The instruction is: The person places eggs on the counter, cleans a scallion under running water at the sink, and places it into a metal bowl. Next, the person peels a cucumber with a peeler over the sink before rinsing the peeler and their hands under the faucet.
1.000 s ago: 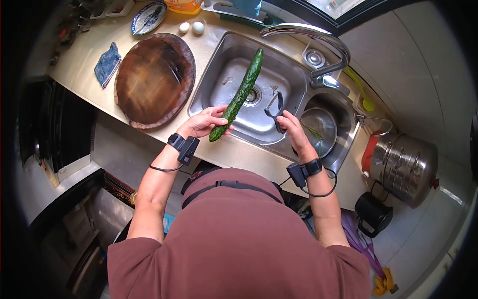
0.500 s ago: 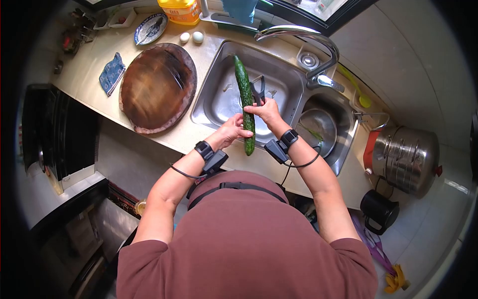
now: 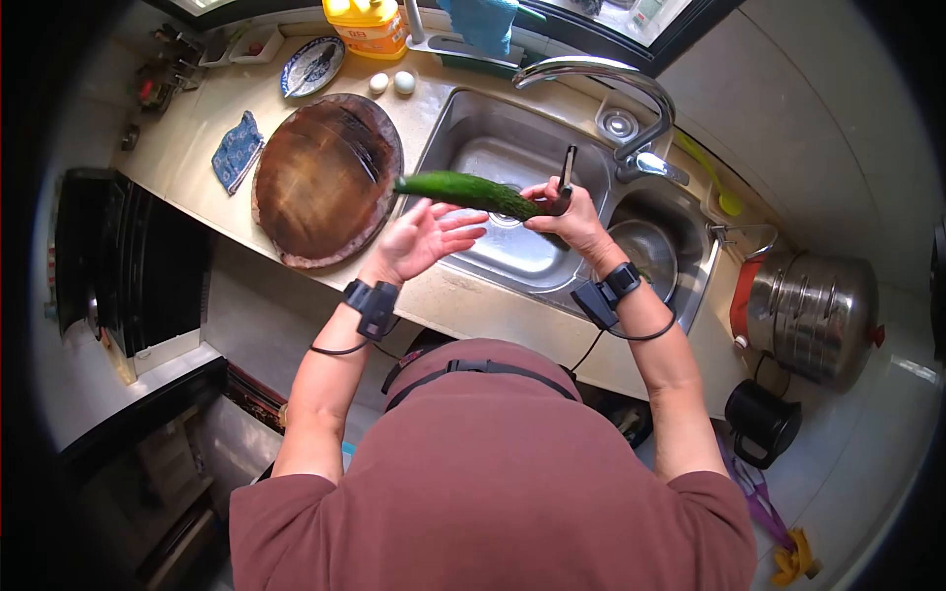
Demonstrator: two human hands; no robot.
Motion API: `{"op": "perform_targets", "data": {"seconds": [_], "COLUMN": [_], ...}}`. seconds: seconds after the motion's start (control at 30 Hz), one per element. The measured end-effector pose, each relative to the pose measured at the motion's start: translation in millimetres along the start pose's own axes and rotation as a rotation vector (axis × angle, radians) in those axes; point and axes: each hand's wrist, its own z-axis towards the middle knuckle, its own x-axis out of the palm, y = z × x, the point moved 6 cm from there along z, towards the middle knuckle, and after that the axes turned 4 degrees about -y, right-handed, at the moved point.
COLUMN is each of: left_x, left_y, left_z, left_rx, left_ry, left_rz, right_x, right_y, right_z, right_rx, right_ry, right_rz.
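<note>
A green cucumber (image 3: pixel 463 189) lies nearly level in the air above the large sink basin (image 3: pixel 439 133), its left tip reaching to the edge of the chopping board. My right hand (image 3: pixel 576 219) grips the cucumber's right end together with a dark-handled peeler (image 3: pixel 567 169), whose head points up and away from me. Just below the cucumber, my left hand (image 3: pixel 419 241) is open, palm up with fingers spread, and seems to hold nothing. Whether its fingertips touch the cucumber is hard to tell.
A round wooden chopping board (image 3: pixel 320 187) and a blue cloth (image 3: pixel 237 153) lie on the left counter. Two eggs (image 3: pixel 392 84) sit behind. The faucet (image 3: pixel 660 108) arches over the sink; a strainer (image 3: pixel 645 246) sits in the small basin. A steel pot (image 3: pixel 818 310) stands right.
The cucumber has swung from upright to nearly sideways, its far tip now at left. My left hand has let go and moved left; my right hand has shifted right with the peeler.
</note>
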Motion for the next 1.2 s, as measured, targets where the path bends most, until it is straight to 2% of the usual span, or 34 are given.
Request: {"op": "perform_targets", "data": {"seconds": [0.07,0.13,0.23,0.3,0.47,0.57,0.67,0.8,0.83,0.93,0.97,1.07,1.1,1.2], "left_x": [3,19,44,48,28,17,5,-13,-15,-16,-13,-9,-13,-17], "left_y": [-11,-16,-21,-21,-31,-23,-15,1,6,12,14,10,8,2], "left_z": [-14,-31,-44,-47,-45,-43,-34,-20,-16,-11,-12,-19,-20,-22], "left_rx": [-0.013,-0.058,-0.108,-0.117,-0.160,-0.206,-0.315,-0.349,-0.258,-0.181,-0.106,-0.050,-0.059,0.005], "left_ry": [0.030,0.000,0.113,0.098,0.168,-0.001,-0.085,-0.244,-0.278,-0.349,-0.353,-0.424,-0.454,-0.481], "left_rz": [-0.100,-0.182,-0.069,0.165,0.479,0.724,1.115,1.188,1.227,1.257,1.276,1.278,1.297,1.324], "right_x": [2,-2,-4,-2,16,25,33,49,50,50,44,26,22,15], "right_y": [13,15,21,25,41,33,23,14,6,4,6,10,13,20], "right_z": [-5,-5,-4,-2,3,9,11,14,16,14,10,8,5,-6], "right_rx": [-0.005,-0.054,-0.100,-0.137,-0.265,-0.348,-0.428,-0.489,-0.420,-0.443,-0.424,-0.398,-0.307,-0.333], "right_ry": [0.045,0.071,0.088,0.081,0.073,0.091,0.129,0.193,0.218,0.199,0.142,0.034,0.056,0.094], "right_rz": [0.067,-0.020,-0.220,-0.380,-0.781,-0.884,-0.923,-0.962,-0.973,-1.055,-1.097,-1.343,-1.283,-1.291]}}
